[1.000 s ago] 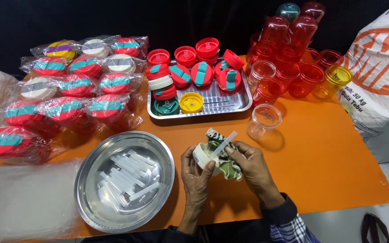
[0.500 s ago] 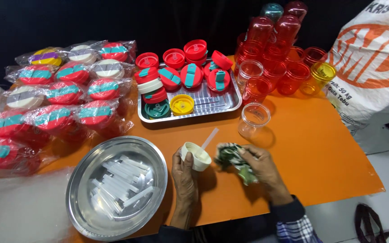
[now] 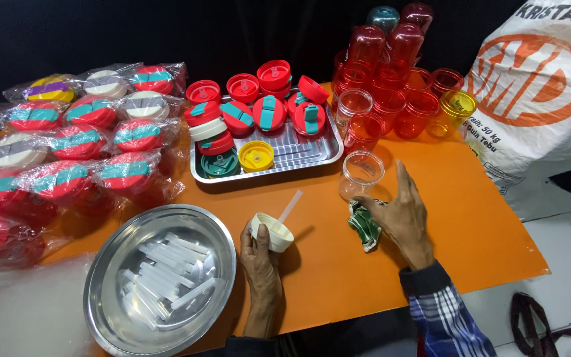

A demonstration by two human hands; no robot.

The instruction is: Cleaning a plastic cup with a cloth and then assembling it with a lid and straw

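My left hand (image 3: pixel 259 254) grips a cream-coloured lid (image 3: pixel 272 231) with a white straw (image 3: pixel 291 206) sticking up out of it, held just above the orange table (image 3: pixel 484 225). My right hand (image 3: pixel 399 213) is open with fingers spread, hovering over a crumpled green-and-white cloth (image 3: pixel 365 225) lying on the table. Its fingertips are close to a clear plastic jar (image 3: pixel 361 174) standing just beyond the cloth.
A round steel bowl (image 3: pixel 160 281) of white straws sits at front left. A steel tray (image 3: pixel 266 155) holds red, teal, cream and yellow lids. Bagged lidded jars (image 3: pixel 74 152) fill the left side. Red and yellow jars (image 3: pixel 404 79) stack behind; a white sack (image 3: pixel 543 99) stands right.
My hands have separated. The right hand let go of the cloth, which now lies on the table, and moved toward the clear jar. The left hand still holds the lid with straw.
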